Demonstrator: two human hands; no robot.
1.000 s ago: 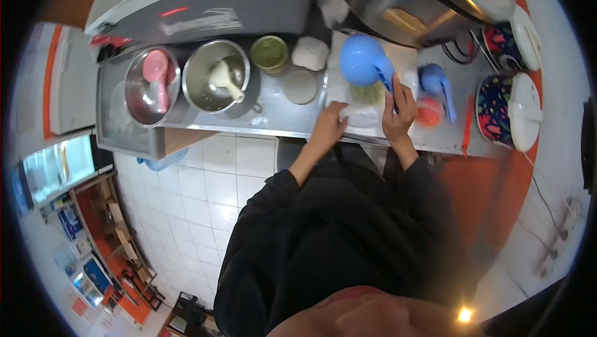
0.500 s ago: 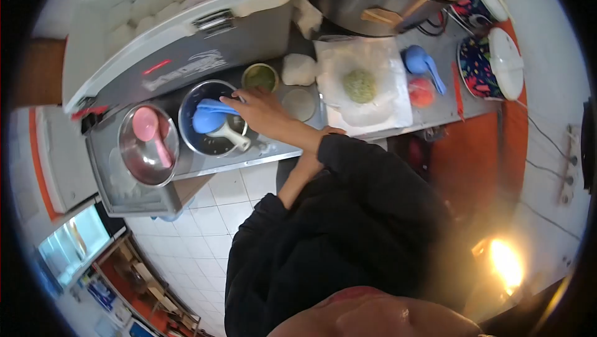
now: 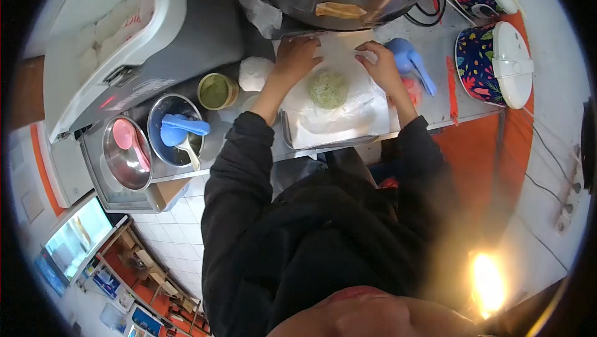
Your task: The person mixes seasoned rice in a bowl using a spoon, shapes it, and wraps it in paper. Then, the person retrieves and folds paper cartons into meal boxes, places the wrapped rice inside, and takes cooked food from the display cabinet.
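Observation:
A flattened round of pale green, grainy food (image 3: pixel 328 89) lies on a clear film over white paper (image 3: pixel 311 132) on a metal tray. My left hand (image 3: pixel 297 60) rests at the paper's upper left, fingers forward and thumb apart. On the other side, my right hand (image 3: pixel 380 66) hovers at the film's upper right, its thumb and fingers apart. Both hands appear to hold nothing; whether a fingertip touches the film is hard to tell. Close to my right hand are a blue scoop (image 3: pixel 404 54) and a pinkish-red item (image 3: pixel 411 90).
Left along the counter stand a tub of green powder (image 3: pixel 217 91), a white wrapped lump (image 3: pixel 255 74), a bowl with blue and white scoops (image 3: pixel 158 113) and a bowl with a pink scoop (image 3: pixel 118 163). A large cooler (image 3: pixel 205 32), steel cooker (image 3: pixel 298 1) and patterned pot (image 3: pixel 476 63) border the counter.
My left hand has left the bowl of scoops and moved right to the paper. My right hand, earlier by the paper's lower left edge, is now at its upper right. The view has shifted right.

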